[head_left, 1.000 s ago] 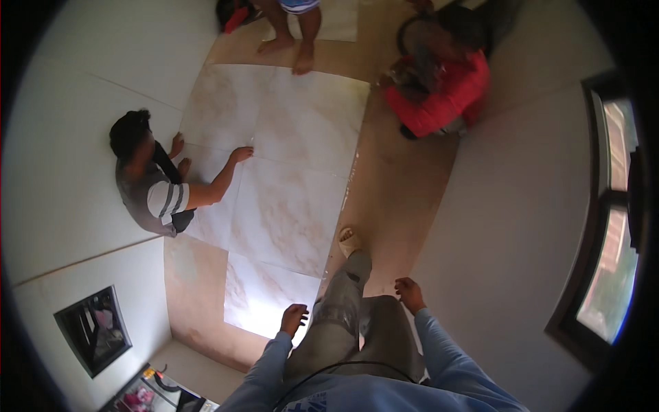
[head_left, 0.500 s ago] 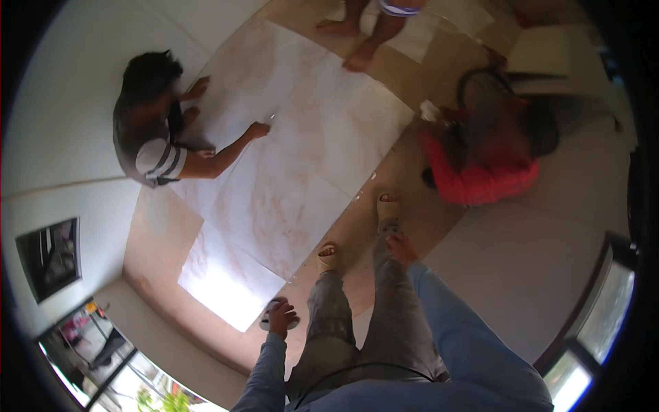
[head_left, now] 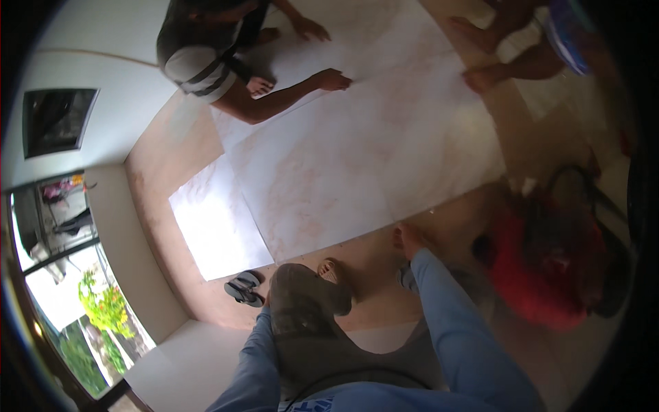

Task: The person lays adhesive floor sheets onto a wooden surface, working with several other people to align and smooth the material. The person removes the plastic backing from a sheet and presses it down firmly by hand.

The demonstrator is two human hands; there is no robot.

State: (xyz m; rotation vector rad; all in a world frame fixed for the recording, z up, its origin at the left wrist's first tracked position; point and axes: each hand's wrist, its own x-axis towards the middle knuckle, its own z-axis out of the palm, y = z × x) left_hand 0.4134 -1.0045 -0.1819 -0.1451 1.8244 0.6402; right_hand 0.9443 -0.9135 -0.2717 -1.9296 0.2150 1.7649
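Note:
My right hand (head_left: 410, 240) reaches down to the near edge of the pale, marbled floor tiles (head_left: 329, 185). Its fingers look loosely apart, with nothing visible in them. Most of my left hand (head_left: 266, 301) is hidden behind my bent knee, so its fingers do not show. Right beside it lies a pair of grey flip-flops (head_left: 244, 288) on the brown floor, near the corner of a brightly lit tile (head_left: 220, 226). A tan sandal (head_left: 328, 270) is on my foot, and my knees are bent.
A person in a striped sleeve (head_left: 206, 72) crouches at the far left, one hand on the tiles. Someone in red (head_left: 542, 261) is low at the right, blurred. Another person's bare feet (head_left: 484, 77) stand at the far right. A window (head_left: 82, 281) and plant (head_left: 106, 305) are at left.
I have crouched lower, and the view has turned. My right hand has gone from my shin to the tile edge. The flip-flops, earlier under my left hand, now show beside it.

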